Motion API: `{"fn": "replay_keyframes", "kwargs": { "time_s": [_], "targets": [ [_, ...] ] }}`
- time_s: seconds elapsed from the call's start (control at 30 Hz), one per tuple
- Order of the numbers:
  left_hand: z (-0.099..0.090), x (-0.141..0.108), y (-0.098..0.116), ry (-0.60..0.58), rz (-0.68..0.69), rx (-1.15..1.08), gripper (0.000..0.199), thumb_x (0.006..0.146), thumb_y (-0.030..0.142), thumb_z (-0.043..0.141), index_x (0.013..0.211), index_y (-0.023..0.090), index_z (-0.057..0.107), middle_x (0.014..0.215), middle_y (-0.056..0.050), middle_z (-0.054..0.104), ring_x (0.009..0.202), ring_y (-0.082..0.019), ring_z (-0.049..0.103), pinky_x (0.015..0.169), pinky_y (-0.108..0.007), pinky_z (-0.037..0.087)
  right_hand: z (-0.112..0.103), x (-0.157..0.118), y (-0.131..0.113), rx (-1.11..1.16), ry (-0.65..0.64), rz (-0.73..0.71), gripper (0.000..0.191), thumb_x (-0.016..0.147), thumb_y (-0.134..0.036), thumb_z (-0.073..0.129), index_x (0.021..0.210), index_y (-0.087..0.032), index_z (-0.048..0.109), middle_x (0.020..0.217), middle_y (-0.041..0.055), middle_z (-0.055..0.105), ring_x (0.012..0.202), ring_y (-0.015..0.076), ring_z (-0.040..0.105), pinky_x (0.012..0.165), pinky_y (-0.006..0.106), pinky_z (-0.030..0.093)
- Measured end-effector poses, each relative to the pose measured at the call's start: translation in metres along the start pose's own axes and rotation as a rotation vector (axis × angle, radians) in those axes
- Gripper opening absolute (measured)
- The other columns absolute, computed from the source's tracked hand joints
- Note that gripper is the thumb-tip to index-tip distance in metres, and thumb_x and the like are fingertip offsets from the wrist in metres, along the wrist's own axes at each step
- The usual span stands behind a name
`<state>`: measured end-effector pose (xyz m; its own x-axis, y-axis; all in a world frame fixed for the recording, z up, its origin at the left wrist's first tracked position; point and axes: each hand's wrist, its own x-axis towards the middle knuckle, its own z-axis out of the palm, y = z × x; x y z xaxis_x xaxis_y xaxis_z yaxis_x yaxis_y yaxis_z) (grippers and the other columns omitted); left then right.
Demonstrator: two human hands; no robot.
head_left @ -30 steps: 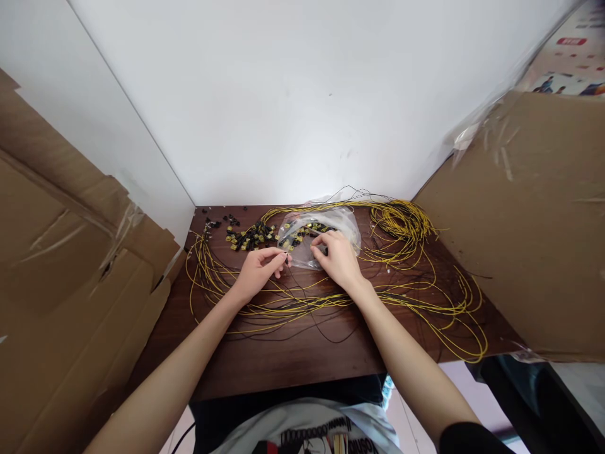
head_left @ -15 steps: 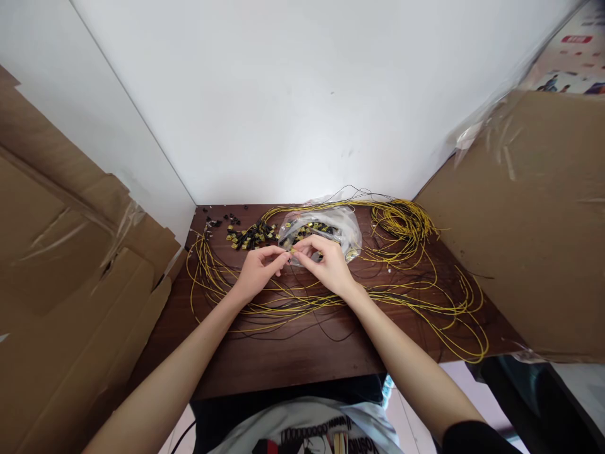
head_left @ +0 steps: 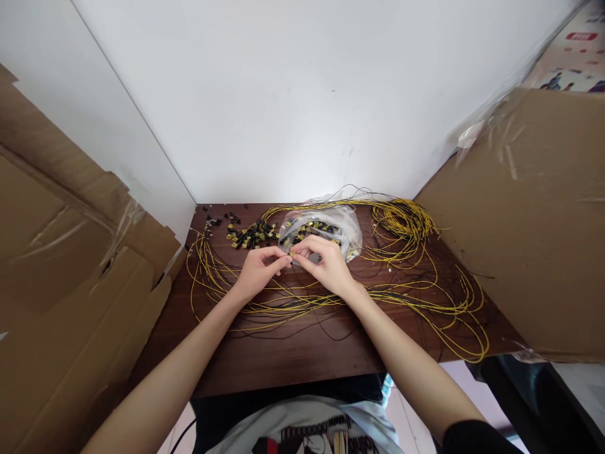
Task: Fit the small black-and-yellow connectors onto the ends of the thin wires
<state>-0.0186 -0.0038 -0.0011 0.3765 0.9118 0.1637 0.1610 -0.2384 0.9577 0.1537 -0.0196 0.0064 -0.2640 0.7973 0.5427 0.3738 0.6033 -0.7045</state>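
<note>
My left hand is closed in a pinch at the middle of the brown table, on a thin black wire that hangs down from the fingertips. My right hand pinches a small yellow connector, fingertips touching those of the left. Just behind the hands lies a clear plastic bag with black and yellow connectors in it. Left of the bag sits a pile of black parts with yellow ends. Long yellow and black wires run across the table under my wrists.
A coil of yellow wire lies at the back right. Small black pieces are scattered at the back left. Cardboard stands at the left and right, and a white wall rises behind.
Both hands have stayed in nearly the same place; their fingertips have shifted slightly and are now closer together around the small connector.
</note>
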Motion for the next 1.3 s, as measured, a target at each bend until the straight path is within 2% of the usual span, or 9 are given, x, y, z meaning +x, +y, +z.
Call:
{"fn": "replay_keyframes", "kwargs": {
  "time_s": [0.43, 0.53, 0.73, 1.0, 1.17, 1.3],
  "targets": [
    [-0.001, 0.000, -0.007, -0.012, 0.029, 0.029, 0.020, 0.074, 0.031, 0.063, 0.066, 0.012, 0.065, 0.063, -0.002, 0.059, 0.055, -0.010, 0.049, 0.053, -0.021, 0.040, 0.004, -0.003, 0.005, 0.011, -0.002, 0.019, 0.010, 0.081, -0.017, 0.057, 0.083, -0.016, 0.066, 0.077, 0.0041, 0.062, 0.070, 0.0129, 0.057, 0.060, 0.024, 0.044],
    [0.000, 0.000, -0.008, -0.010, 0.028, 0.035, 0.020, 0.072, 0.031, 0.065, 0.066, 0.012, 0.064, 0.062, -0.001, 0.060, 0.055, -0.010, 0.049, 0.054, -0.021, 0.040, 0.006, -0.003, 0.003, 0.012, -0.032, -0.005, 0.014, 0.080, -0.014, 0.053, 0.087, -0.016, 0.066, 0.079, 0.0041, 0.061, 0.070, 0.0129, 0.057, 0.061, 0.024, 0.044],
    [0.002, 0.000, -0.007, 0.031, 0.014, 0.023, 0.021, 0.067, 0.031, 0.069, 0.062, 0.013, 0.060, 0.057, 0.002, 0.055, 0.053, -0.009, 0.049, 0.054, -0.021, 0.040, 0.005, -0.004, -0.001, -0.037, -0.100, -0.069, 0.029, 0.077, -0.006, 0.048, 0.100, -0.017, 0.062, 0.088, 0.0047, 0.060, 0.074, 0.0129, 0.056, 0.072, 0.026, 0.046],
    [0.002, -0.001, 0.002, 0.033, -0.024, -0.003, 0.021, 0.069, 0.034, 0.066, 0.070, 0.013, 0.064, 0.062, 0.000, 0.059, 0.050, -0.008, 0.048, 0.051, -0.022, 0.041, 0.002, -0.003, 0.000, -0.102, -0.097, -0.063, 0.025, 0.080, -0.014, 0.053, 0.104, -0.019, 0.059, 0.094, 0.0049, 0.060, 0.078, 0.0135, 0.055, 0.077, 0.028, 0.045],
    [0.001, -0.001, 0.003, 0.021, -0.008, 0.043, 0.028, 0.077, 0.038, 0.055, 0.065, 0.013, 0.063, 0.052, 0.002, 0.053, 0.049, -0.009, 0.046, 0.052, -0.020, 0.039, 0.002, -0.002, -0.002, -0.097, -0.100, -0.051, 0.022, 0.081, -0.024, 0.058, 0.102, -0.019, 0.060, 0.093, 0.0048, 0.060, 0.078, 0.0139, 0.055, 0.076, 0.028, 0.045],
    [0.001, -0.001, 0.004, 0.007, -0.005, 0.052, 0.028, 0.077, 0.038, 0.056, 0.065, 0.014, 0.063, 0.052, 0.002, 0.051, 0.050, -0.009, 0.046, 0.052, -0.020, 0.038, 0.003, -0.003, -0.001, -0.119, -0.093, -0.046, 0.020, 0.082, -0.023, 0.056, 0.101, -0.019, 0.060, 0.086, 0.0038, 0.059, 0.077, 0.0142, 0.054, 0.073, 0.027, 0.044]
  ]
}}
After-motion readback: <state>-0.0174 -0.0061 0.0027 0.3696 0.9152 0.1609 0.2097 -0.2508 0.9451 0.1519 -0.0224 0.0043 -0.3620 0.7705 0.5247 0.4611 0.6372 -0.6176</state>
